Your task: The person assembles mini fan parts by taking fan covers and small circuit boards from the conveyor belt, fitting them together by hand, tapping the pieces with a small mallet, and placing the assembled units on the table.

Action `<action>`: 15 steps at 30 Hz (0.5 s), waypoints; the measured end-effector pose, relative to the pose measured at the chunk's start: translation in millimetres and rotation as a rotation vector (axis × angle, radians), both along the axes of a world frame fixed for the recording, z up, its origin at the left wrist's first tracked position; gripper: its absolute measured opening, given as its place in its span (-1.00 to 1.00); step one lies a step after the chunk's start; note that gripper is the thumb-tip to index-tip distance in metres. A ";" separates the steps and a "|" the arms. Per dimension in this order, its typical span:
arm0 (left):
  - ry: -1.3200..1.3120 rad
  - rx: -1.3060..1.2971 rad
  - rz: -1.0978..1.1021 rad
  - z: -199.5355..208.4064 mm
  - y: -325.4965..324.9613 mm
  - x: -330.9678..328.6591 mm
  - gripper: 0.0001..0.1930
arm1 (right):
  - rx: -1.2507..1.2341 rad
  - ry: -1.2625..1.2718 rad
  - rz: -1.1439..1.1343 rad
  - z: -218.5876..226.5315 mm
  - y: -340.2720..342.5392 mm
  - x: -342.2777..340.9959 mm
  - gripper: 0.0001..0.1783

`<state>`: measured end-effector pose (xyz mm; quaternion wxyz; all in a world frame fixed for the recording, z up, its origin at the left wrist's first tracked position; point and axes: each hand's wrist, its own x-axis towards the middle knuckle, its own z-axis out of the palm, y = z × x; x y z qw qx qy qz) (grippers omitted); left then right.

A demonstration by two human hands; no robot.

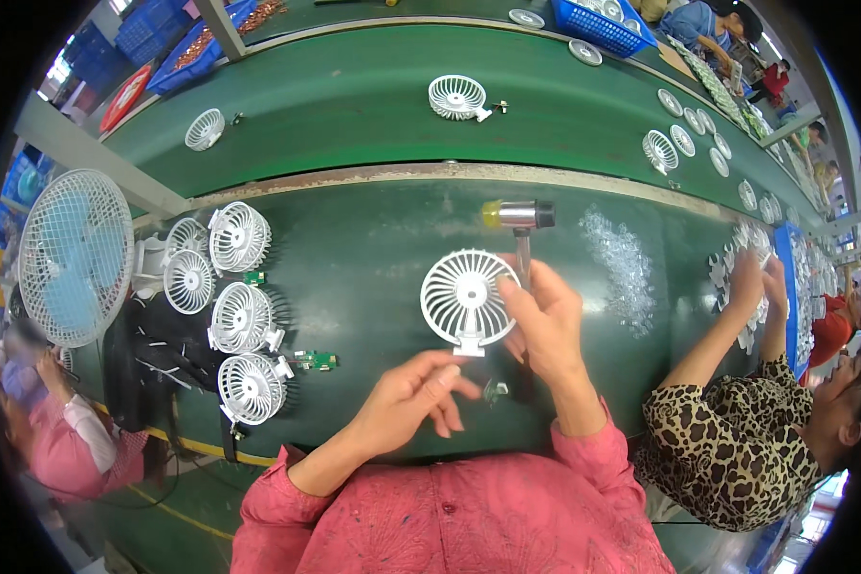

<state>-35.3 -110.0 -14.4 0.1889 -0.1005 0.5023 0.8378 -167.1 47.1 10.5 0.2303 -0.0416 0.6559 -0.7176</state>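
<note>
My right hand grips a round white fan housing by its right edge, thumb on the spoked face and fingers behind. The housing faces me, its small hinge tab pointing down. Just below that tab, my left hand has its fingers loosely apart and holds nothing. A small green circuit board is between my hands, below the housing. Beyond the housing, a hammer with a metal head and a yellow face shows its handle running down behind my right fingers.
At left stand several white fan housings with green boards, beside a larger fan. Small clear parts lie scattered at right. A co-worker's hands handle white pieces there. Beyond a ledge, a green conveyor carries more housings.
</note>
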 end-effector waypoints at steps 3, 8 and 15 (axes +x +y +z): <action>0.022 -0.008 0.095 -7.9 6.7 1.7 -0.58 | -0.007 0.018 -0.011 -0.6 -3.1 -1.9 -0.70; 0.052 0.002 0.412 -12.2 -5.2 -10.3 -0.58 | 0.012 -0.023 0.105 0.8 -2.5 -3.2 -0.70; -0.062 0.344 0.148 3.6 4.8 -16.6 -0.51 | 0.016 0.040 0.102 -14.9 -16.4 -5.0 -0.69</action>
